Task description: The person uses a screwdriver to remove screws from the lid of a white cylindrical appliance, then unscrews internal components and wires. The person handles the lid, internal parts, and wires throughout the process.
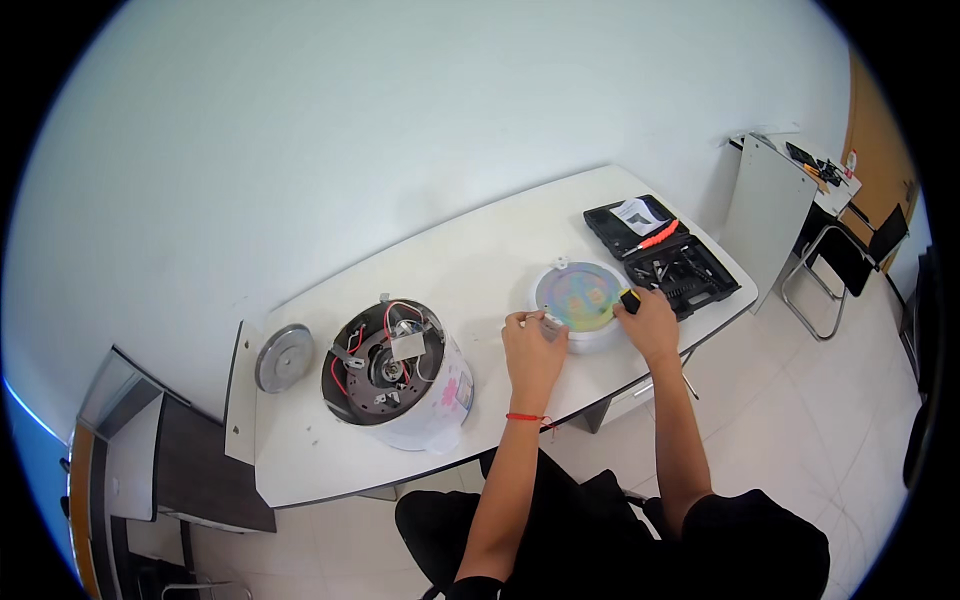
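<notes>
A round white rice cooker lid lies on the table with its shiny, rainbow-tinted inner plate facing up. My left hand is closed at the lid's near left rim, fingers bent against it; a small greyish part shows by the fingertips. In my right hand, closed at the lid's right side, is a screwdriver with a black and yellow handle. Its tip is too small to make out. Left of my hands stands the white rice cooker body, its opened base up, showing red wires and metal parts.
A round metal cover lies at the table's left end. Beyond the lid, an open black toolbox holds bits, an orange-handled tool and a paper leaflet. A wall runs along the far edge. A black chair stands to the right.
</notes>
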A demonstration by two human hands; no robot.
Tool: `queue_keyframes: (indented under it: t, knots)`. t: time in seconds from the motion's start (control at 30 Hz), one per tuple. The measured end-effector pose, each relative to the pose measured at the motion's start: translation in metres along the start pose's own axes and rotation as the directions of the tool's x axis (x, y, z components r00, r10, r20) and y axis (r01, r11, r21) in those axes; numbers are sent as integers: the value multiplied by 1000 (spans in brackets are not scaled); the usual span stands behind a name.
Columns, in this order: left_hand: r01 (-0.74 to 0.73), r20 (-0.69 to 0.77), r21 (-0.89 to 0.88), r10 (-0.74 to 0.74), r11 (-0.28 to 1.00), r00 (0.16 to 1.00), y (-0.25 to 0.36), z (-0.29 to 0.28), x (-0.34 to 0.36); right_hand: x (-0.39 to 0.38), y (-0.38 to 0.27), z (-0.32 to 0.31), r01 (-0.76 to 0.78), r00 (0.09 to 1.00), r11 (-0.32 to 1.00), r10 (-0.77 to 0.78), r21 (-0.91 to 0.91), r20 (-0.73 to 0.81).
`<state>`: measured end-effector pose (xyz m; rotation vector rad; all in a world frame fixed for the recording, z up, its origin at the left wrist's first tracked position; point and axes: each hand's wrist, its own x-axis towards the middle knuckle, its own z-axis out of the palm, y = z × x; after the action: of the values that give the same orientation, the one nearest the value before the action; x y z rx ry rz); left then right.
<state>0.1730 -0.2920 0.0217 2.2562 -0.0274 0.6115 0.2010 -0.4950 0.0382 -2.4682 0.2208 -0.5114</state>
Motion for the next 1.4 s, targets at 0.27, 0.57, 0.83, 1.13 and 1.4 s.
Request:
queue_keyframes:
  t: [0.27, 0.57, 0.83, 1.13, 1.4]
  knots:
    - [-210, -74, 31, 212, 977, 975, -12, 15, 0, 7, 1, 8, 34, 995, 999, -33, 6, -90]
    - [-212, -224, -265, 154, 941, 962, 5, 14, -5, 0, -8, 0, 57, 967, 998, -55, 0, -249]
    - [233, 260, -965, -336, -119, 905, 17, -2, -4, -14, -23, -16, 149, 933, 976, -86, 157, -349]
    - [250, 283, -956, -262, -155, 922, 39, -24, -17, -45, -71, -54, 411, 909, 832, -406, 373, -96]
    - [224, 253, -959, -176, -171, 951, 35, -22, -28, -26, -102, -74, 592, 690, 715, -688, 371, 225]
